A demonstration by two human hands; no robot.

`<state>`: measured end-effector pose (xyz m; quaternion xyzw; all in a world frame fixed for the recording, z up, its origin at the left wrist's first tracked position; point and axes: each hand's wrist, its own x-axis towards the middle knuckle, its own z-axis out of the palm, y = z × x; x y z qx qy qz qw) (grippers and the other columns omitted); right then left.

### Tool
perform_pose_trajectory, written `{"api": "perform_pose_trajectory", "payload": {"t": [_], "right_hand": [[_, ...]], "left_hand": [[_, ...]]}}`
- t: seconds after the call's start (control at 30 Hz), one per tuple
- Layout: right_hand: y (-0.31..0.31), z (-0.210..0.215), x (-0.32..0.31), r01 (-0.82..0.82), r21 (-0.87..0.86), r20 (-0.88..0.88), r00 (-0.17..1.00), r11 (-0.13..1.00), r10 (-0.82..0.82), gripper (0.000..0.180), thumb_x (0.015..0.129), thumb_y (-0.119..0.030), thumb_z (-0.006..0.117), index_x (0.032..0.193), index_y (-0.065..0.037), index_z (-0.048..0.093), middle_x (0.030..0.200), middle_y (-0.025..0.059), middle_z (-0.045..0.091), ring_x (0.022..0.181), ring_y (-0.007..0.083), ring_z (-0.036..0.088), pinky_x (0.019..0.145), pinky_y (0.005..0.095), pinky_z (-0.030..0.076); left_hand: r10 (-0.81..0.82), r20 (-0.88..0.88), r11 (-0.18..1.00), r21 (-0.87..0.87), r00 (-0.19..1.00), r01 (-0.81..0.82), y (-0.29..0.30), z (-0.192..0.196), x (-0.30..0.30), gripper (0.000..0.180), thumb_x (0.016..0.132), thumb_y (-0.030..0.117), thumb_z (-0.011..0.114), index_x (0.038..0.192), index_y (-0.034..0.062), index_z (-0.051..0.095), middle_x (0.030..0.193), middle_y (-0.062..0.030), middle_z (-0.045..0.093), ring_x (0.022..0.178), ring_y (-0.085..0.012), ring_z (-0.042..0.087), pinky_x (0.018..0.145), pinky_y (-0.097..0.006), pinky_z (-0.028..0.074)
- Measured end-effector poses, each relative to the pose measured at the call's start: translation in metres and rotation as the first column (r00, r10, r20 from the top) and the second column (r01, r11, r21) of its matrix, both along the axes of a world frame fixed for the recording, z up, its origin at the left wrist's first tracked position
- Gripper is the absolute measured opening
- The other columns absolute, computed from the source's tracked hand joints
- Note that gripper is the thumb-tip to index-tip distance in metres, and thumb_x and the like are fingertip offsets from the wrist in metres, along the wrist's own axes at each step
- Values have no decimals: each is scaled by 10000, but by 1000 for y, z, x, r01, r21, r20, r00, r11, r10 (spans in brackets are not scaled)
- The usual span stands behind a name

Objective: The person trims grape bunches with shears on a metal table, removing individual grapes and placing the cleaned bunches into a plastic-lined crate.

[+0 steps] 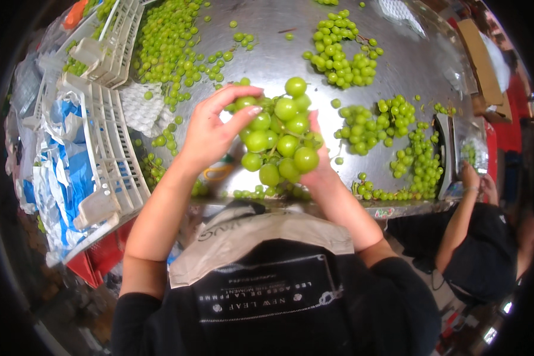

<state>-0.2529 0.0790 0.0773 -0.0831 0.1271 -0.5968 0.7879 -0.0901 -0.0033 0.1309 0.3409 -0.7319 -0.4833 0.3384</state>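
Note:
A bunch of green grapes (279, 139) is lifted above the steel table, close to me. Supporting it from the right and partly from behind is my right hand (320, 163), its fingers mostly hidden by the fruit. My left hand (213, 127) curls its thumb and fingers against the bunch's upper left side; some fingertips are lost behind grapes. Under my left wrist, an orange loop handle (218, 172), likely of scissors, lies on the table. More grape bunches (345, 53) rest beyond and to the right of my hands.
Loose grapes (160, 50) heap at the far left beside white plastic crates (115, 139), one holding blue-and-white wrapping. White foam netting (145, 110) lies by the crates. At right, a co-worker's hand (470, 176) is near a clear grape-filled pack (471, 151); a cardboard box (480, 62) stands beyond.

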Motion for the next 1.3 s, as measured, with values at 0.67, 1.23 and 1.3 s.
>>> {"api": "perform_pose_trajectory", "payload": {"t": [0.67, 1.23, 1.3], "right_hand": [[-2, 19, -25, -75, -106, -948, 308, 991, -78, 589, 859, -243, 607, 1342, -39, 340, 1240, 99, 483, 996, 150, 530, 663, 267, 490], [-7, 3, 6, 122, 178, -167, 982, 977, -92, 1035, 707, -837, 117, 1368, -64, 312, 1354, 126, 403, 1226, 268, 413, 1033, 394, 326], [-7, 9, 6, 196, 45, -364, 916, 980, -167, 1017, 723, -818, 96, 1360, -56, 315, 1331, 122, 424, 1196, 250, 443, 1016, 374, 346]], "left_hand": [[478, -499, 312, 866, 722, 391, 14, -28, -6, 490, 933, 468, 357, 1201, 72, 461, 1188, -147, 525, 1065, -276, 544, 923, -433, 457], [321, -120, 735, -594, 940, -327, 28, -7, 6, 370, 820, 157, 604, 1157, 13, 547, 1149, -129, 560, 1086, -207, 513, 923, -326, 409], [203, 65, 841, -523, 977, -140, 46, 11, -4, 330, 749, 121, 680, 1043, 8, 583, 986, -127, 599, 881, -202, 583, 741, -303, 470]]}}
